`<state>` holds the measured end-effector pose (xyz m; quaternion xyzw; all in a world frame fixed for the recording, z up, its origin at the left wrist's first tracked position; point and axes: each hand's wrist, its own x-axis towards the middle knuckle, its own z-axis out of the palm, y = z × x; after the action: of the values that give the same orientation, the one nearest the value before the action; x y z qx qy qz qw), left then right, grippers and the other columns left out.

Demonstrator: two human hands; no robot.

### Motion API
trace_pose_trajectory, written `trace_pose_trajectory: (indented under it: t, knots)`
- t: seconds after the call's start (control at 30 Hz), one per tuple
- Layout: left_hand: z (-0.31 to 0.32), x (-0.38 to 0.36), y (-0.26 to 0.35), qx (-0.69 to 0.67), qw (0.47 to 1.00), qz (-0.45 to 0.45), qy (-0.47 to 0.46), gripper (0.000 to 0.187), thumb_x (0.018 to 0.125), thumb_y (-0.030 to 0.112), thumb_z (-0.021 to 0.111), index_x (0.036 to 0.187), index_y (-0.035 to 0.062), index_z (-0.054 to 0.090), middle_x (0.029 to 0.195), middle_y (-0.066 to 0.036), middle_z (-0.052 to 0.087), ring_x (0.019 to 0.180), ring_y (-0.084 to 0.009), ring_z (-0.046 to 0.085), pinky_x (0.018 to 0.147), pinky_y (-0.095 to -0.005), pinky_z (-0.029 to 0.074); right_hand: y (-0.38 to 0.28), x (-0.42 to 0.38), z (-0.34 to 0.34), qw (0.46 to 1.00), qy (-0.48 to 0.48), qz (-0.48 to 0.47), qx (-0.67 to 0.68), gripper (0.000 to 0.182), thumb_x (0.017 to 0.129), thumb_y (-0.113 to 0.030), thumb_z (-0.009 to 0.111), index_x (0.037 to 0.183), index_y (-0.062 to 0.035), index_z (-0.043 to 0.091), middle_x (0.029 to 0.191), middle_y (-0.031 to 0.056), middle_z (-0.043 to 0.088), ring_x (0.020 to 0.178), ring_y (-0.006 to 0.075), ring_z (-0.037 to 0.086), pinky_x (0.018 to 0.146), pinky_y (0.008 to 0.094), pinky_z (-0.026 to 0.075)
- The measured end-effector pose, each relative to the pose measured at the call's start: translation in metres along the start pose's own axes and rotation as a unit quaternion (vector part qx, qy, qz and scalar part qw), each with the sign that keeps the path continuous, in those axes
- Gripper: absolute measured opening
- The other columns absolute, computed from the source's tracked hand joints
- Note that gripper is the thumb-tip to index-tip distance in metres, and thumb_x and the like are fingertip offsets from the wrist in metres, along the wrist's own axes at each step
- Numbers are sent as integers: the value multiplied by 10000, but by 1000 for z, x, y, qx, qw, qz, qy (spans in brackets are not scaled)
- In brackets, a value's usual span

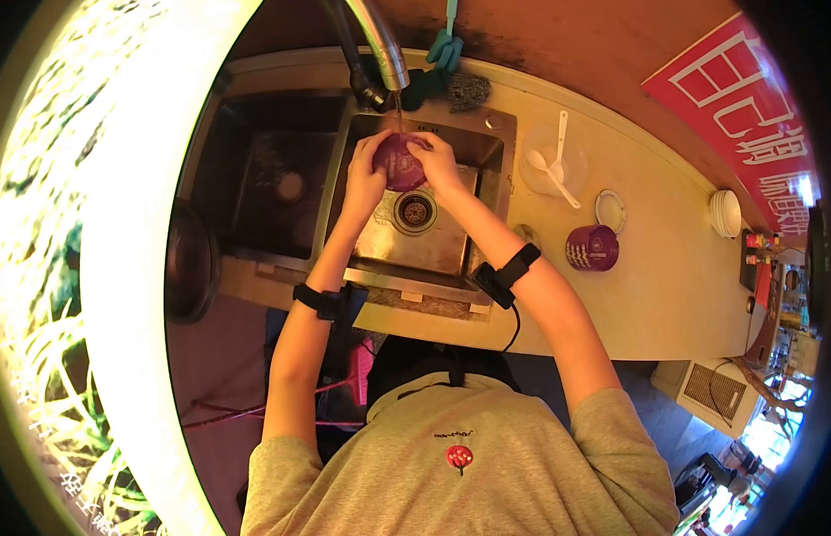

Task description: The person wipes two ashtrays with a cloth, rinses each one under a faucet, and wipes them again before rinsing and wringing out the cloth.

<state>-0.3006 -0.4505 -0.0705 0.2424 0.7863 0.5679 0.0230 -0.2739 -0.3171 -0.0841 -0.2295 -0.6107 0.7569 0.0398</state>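
A purple cup [403,163] with pale print is held over the right sink basin [380,243], under a thin stream of water from the faucet [390,64]. My left hand [369,168] grips its left side, fingers curled round the edge. On the other side my right hand [438,163] is closed on it, fingertips near the top. Below the cup shows the round drain [415,212]. Another purple cup [591,248] with white print lies on the counter to the right, beside a small white lid [610,211].
Left of my hands is a second, darker sink basin [286,170]. A clear round container [542,159] with white spoons [559,147] rests on the counter [666,295]. Stacked white bowls [726,213] stand far right. A scouring pad [469,91] sits behind the sink.
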Motion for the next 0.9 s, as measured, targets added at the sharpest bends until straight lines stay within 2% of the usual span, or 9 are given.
trace_pose_trajectory:
  t: [0.1,0.13,0.23,0.27,0.5,0.63,0.7,0.77,0.9]
  knots:
    - [9,1,0,-95,995,-23,15,618,598,-163,351,1160,48,497,1166,-127,487,1118,-237,460,973,-307,327,6,3,-5,996,-19,47,73,186,819,-124,558,957,-3,589,828,61,619,707,109,568,631,246,446]
    - [14,5,0,-13,995,97,34,514,685,-121,414,1162,52,493,1186,-125,487,1123,-283,450,965,-338,339,9,4,-6,998,-15,29,51,183,822,-119,548,961,-7,586,840,63,617,725,114,567,644,245,445]
    - [33,6,15,251,955,154,44,370,796,11,490,1163,55,489,1212,-119,481,1128,-341,430,955,-382,344,9,4,-6,999,1,-32,33,194,833,-112,512,996,-22,565,897,71,607,805,134,559,700,252,432]
    - [38,8,14,271,951,135,56,302,876,206,475,1138,58,503,1190,-115,495,1093,-376,431,925,-409,356,8,2,-6,998,8,-54,35,202,837,-111,499,1012,-27,556,919,74,602,836,142,554,723,257,426]
    - [47,27,18,227,956,-181,32,490,895,467,323,1079,69,541,1122,-148,486,1020,-374,435,846,-555,318,4,-13,5,999,13,30,23,281,875,-185,459,1097,-17,502,1040,99,565,955,154,512,824,279,387]
    - [49,37,-30,166,970,-134,114,532,900,496,290,973,33,541,1005,-173,531,976,-350,483,840,-427,364,-10,-27,17,966,-37,56,249,365,893,-281,481,1162,-35,491,1106,52,546,973,128,506,839,265,385]
    - [42,37,-22,-101,959,-237,116,441,922,451,307,989,73,522,932,-99,549,913,-247,511,811,-361,389,-12,-30,18,958,-62,76,268,400,885,-299,505,1196,-48,481,1118,35,532,993,114,491,855,251,374]
    - [37,28,-10,-412,856,-293,105,398,928,439,319,1004,102,517,916,-60,545,887,-192,512,795,-335,404,-1,-24,22,975,-72,-2,213,407,880,-288,514,1209,-53,473,1122,39,527,1000,115,488,860,248,370]
    - [28,25,-1,-467,832,-288,82,356,926,418,362,1083,128,497,941,-10,519,896,-119,494,813,-286,398,1,-22,31,987,-67,-53,136,434,852,-286,549,1222,-77,461,1098,39,523,980,113,495,839,236,372]
